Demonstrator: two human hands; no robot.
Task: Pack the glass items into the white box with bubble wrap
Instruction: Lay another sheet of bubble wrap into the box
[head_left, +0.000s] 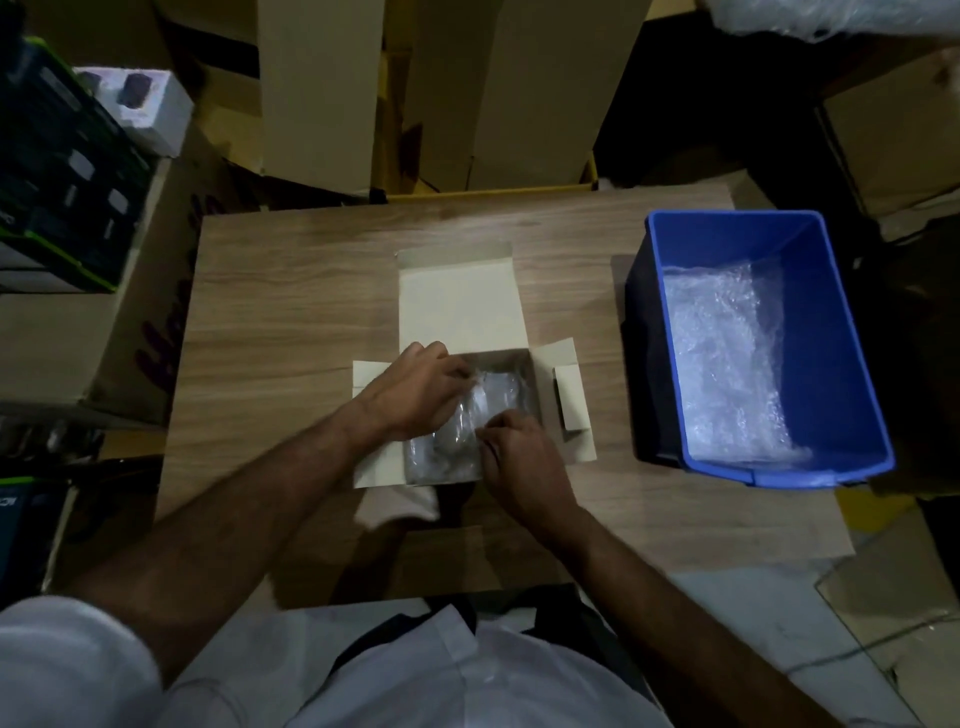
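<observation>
Both hands (415, 387) (519, 457) on bubble-wrapped glass (457, 431) inside open white box (462, 301).

No words or numbers can be read here. The brown cardboard box (156, 322) at the left of the frame has dark red marks on its side, but they are too blurry to make out. A dark thing (21, 512) at the lower left edge shows pale letters, cut off and unclear.
</observation>
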